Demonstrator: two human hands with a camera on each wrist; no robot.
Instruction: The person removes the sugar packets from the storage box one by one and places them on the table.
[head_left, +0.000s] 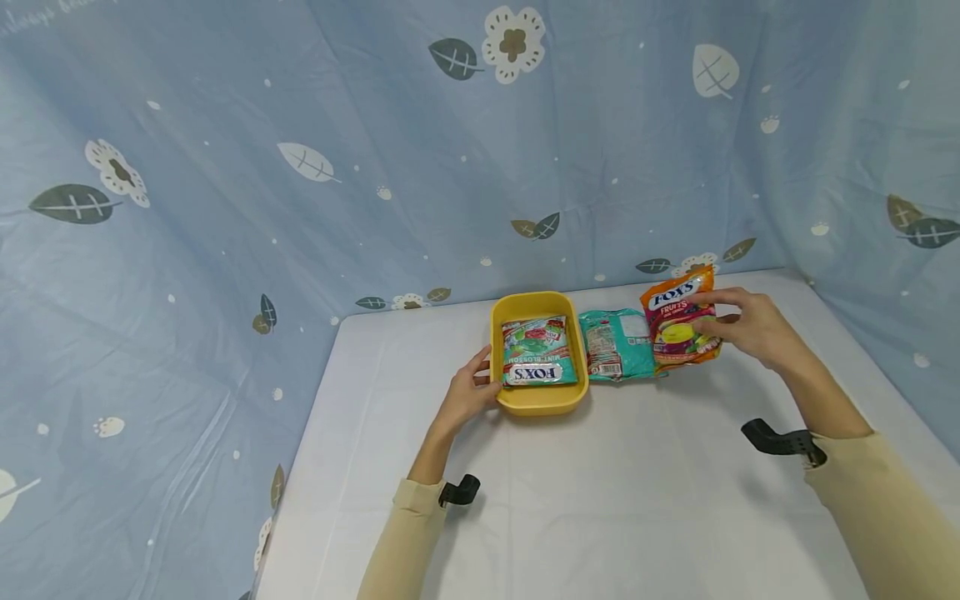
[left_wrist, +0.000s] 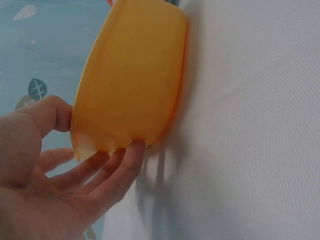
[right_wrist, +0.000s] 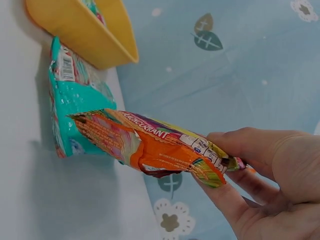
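On the white table (head_left: 615,492) sits the yellow tub (head_left: 538,400), a teal candy bag (head_left: 536,354) lying inside it. Your left hand (head_left: 468,392) rests straight-fingered against the tub's near left wall. A second teal bag (head_left: 618,343) lies just beside the tub. Your right hand (head_left: 750,327) pinches the orange candy bag (head_left: 678,327), tilted up over that second bag's right edge.
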